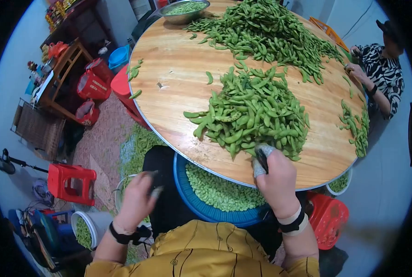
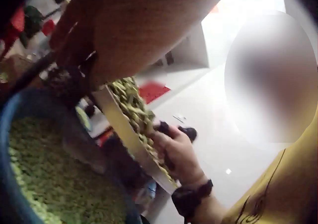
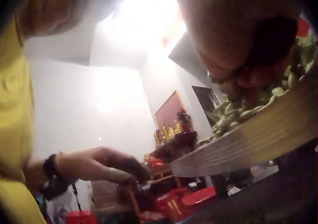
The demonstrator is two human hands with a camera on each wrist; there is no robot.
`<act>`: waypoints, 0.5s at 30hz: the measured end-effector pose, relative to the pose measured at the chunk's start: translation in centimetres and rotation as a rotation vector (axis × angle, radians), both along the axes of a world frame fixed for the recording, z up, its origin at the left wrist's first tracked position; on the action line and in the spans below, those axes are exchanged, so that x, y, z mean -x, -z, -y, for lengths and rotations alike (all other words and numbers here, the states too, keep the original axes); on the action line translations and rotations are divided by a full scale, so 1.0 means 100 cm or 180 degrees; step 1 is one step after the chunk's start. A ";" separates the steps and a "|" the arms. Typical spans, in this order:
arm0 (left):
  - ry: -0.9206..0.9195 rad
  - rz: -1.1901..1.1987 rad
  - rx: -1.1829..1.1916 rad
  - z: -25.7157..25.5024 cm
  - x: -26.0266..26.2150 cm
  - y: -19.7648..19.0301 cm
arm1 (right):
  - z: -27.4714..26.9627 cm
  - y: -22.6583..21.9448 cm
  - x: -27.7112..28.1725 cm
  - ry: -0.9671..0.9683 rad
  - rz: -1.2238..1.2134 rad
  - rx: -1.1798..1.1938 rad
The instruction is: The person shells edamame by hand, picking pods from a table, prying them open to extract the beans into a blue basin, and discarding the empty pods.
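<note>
Green soybean pods lie heaped on a round wooden table. My right hand is at the near edge of this heap, its wrapped fingertips among the pods; I cannot tell whether it pinches one. Grey wrapping and something black cover part of its thumb and fingers. Off the table's left side, my left hand hangs over a white bucket, blurred. In the right wrist view its fingers stretch out loosely, holding nothing visible. Below the table edge, a blue basket contains shelled green beans.
A larger pod heap and a metal bowl of beans occupy the far side. Another person sits at the right. Red stools, a white bucket of green pieces and red bins stand around the floor.
</note>
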State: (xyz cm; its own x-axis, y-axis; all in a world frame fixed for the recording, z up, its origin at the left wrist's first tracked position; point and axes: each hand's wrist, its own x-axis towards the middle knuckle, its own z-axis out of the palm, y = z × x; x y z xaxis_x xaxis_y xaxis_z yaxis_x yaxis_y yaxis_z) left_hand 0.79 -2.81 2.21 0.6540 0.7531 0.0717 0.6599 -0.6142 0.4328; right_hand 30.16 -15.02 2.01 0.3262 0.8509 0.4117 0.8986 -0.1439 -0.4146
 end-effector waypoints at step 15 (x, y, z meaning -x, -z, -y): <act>0.2098 0.1097 0.1714 0.027 -0.127 -0.004 | 0.054 -0.011 0.019 -0.0355 -0.2956 0.0179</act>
State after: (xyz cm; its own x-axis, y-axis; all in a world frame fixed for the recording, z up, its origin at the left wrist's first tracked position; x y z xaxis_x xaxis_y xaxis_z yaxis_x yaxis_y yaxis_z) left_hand 13.44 -5.52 2.62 0.9705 0.2234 0.0901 0.0288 -0.4789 0.8774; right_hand 28.31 -20.40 3.15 0.4190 0.9079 -0.0156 0.2208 -0.1185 -0.9681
